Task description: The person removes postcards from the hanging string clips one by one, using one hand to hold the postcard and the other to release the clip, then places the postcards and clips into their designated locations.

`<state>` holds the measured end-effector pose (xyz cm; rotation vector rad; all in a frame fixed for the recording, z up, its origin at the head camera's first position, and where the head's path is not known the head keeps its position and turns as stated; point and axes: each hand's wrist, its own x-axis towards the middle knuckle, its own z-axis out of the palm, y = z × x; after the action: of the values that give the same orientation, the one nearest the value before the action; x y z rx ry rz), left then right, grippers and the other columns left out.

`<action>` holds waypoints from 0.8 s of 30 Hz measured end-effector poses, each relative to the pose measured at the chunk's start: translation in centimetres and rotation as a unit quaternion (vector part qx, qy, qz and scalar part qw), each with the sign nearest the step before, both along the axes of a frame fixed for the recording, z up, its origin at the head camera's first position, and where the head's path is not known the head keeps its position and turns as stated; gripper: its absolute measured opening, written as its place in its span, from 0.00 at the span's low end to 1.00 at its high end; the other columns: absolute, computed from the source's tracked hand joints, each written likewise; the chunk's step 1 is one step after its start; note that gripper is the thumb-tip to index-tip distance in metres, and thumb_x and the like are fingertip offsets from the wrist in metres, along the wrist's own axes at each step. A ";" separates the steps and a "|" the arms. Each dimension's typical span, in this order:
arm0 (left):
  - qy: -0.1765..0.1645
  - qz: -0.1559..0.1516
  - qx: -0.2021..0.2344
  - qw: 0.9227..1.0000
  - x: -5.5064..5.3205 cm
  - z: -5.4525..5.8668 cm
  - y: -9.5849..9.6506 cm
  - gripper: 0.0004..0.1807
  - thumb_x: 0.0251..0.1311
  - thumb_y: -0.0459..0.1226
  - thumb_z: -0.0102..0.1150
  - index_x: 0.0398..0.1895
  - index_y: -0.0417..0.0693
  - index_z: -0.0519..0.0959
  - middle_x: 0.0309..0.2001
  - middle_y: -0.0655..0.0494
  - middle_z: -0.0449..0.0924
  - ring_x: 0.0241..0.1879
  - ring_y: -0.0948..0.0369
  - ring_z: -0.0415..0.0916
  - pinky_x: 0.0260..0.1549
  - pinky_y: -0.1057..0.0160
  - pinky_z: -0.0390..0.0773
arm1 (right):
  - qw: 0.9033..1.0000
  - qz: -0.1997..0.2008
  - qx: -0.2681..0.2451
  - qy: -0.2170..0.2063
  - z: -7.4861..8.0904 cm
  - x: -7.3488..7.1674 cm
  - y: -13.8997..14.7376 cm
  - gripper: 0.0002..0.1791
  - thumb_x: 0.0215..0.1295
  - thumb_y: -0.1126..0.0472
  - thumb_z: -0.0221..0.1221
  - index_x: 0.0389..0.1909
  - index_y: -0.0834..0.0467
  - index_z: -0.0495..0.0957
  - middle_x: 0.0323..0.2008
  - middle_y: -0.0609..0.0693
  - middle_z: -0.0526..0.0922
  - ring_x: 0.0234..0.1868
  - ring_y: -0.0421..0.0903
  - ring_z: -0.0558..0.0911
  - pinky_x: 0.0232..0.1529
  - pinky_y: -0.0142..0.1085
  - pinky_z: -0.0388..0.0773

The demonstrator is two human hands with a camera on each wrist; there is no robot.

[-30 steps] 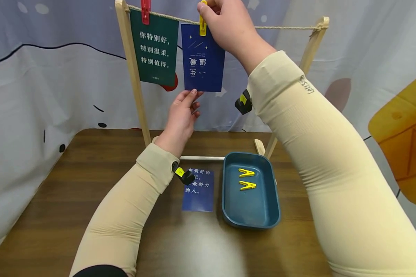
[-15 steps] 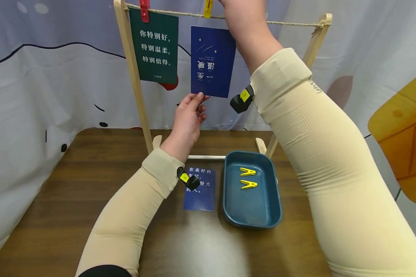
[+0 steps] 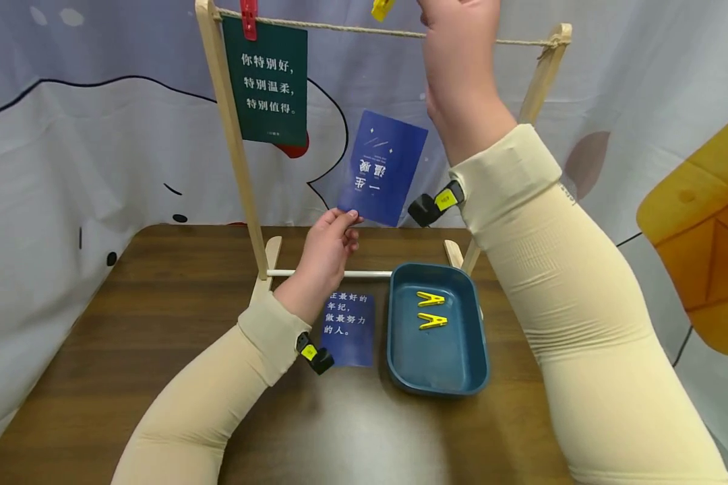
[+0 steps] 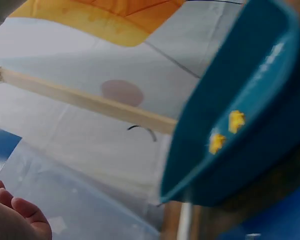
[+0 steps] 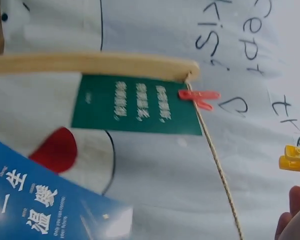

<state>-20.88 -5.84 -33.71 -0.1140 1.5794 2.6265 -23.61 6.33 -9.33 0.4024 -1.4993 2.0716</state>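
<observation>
My left hand (image 3: 330, 252) pinches the lower edge of a blue card (image 3: 383, 168), which tilts to the right below the rope (image 3: 346, 28) and apart from it. Its printed characters stand upside down. High at the top of the head view, my right hand (image 3: 464, 74) holds a yellow clothespin (image 3: 381, 8) above the rope; most of those fingers are cut off there. The right wrist view shows the same yellow clothespin (image 5: 295, 158) at the fingertips. A green card (image 3: 267, 81) hangs at the rope's left end under a red clothespin (image 3: 249, 20).
A wooden frame (image 3: 233, 145) carries the rope. On the table (image 3: 158, 323) stands a blue-green tray (image 3: 394, 337) with two yellow clothespins (image 3: 432, 321) in it. Left of the tray lies another blue card (image 3: 348, 343). A printed curtain (image 3: 127, 168) hangs behind.
The yellow clothespin has come off the rope in my right hand and moved up and right. My left hand has brought the blue card down, and it now tilts.
</observation>
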 end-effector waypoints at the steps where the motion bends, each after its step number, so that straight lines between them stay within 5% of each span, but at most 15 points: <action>1: -0.006 -0.004 -0.005 1.000 0.4 -0.5 -0.2 0.06 0.71 0.36 0.55 0.34 0.46 0.74 0.36 0.55 0.78 0.26 0.64 0.66 0.25 0.69 0.67 | 1.000 0.010 0.007 -0.003 -0.6 0.4 0.1 0.07 0.68 0.71 0.59 0.44 0.63 0.81 0.39 0.50 0.83 0.43 0.38 0.78 0.44 0.23 0.69; 3: -0.016 -0.013 -0.018 1.000 1.2 -1.6 -0.4 0.03 0.70 0.35 0.55 0.37 0.45 0.74 0.35 0.54 0.78 0.25 0.65 0.65 0.24 0.69 0.66 | 0.999 0.022 0.030 -0.021 -1.9 1.0 0.5 0.04 0.68 0.68 0.60 0.37 0.62 0.84 0.33 0.50 0.82 0.41 0.42 0.78 0.41 0.28 0.69; 9: -0.053 -0.050 -0.094 0.993 4.3 -4.8 -1.9 0.06 0.67 0.33 0.54 0.44 0.41 0.73 0.37 0.51 0.79 0.24 0.65 0.65 0.23 0.69 0.66 | 0.993 0.049 0.090 -0.060 -7.4 2.8 2.5 0.09 0.66 0.65 0.64 0.44 0.63 0.85 0.37 0.51 0.83 0.43 0.47 0.77 0.44 0.33 0.69; 14: -0.101 -0.086 -0.148 0.980 7.1 -6.9 -3.5 0.08 0.65 0.32 0.50 0.46 0.41 0.71 0.39 0.50 0.80 0.23 0.64 0.64 0.22 0.68 0.66 | 0.974 0.069 0.166 -0.140 -13.5 4.3 4.9 0.14 0.66 0.61 0.64 0.48 0.65 0.83 0.41 0.47 0.84 0.45 0.45 0.76 0.50 0.34 0.70; 18: -0.132 -0.114 -0.154 0.972 8.9 -8.1 -4.5 0.06 0.64 0.31 0.49 0.43 0.41 0.69 0.38 0.51 0.80 0.24 0.65 0.64 0.22 0.69 0.65 | 0.942 0.070 0.266 -0.192 -18.4 6.0 7.0 0.19 0.67 0.57 0.64 0.53 0.64 0.81 0.46 0.49 0.84 0.49 0.44 0.78 0.53 0.33 0.73; 24: -0.170 -0.151 -0.146 0.963 10.7 -9.4 -5.2 0.08 0.66 0.32 0.49 0.47 0.40 0.69 0.37 0.54 0.81 0.25 0.65 0.66 0.23 0.69 0.66 | 0.874 0.025 0.446 -0.191 -23.9 8.6 9.4 0.18 0.65 0.53 0.66 0.52 0.57 0.83 0.44 0.50 0.84 0.45 0.47 0.79 0.48 0.40 0.76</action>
<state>-10.19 -10.99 -43.15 -0.2979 1.6894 2.0088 -15.04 15.77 -33.25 0.3638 -2.6833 1.4042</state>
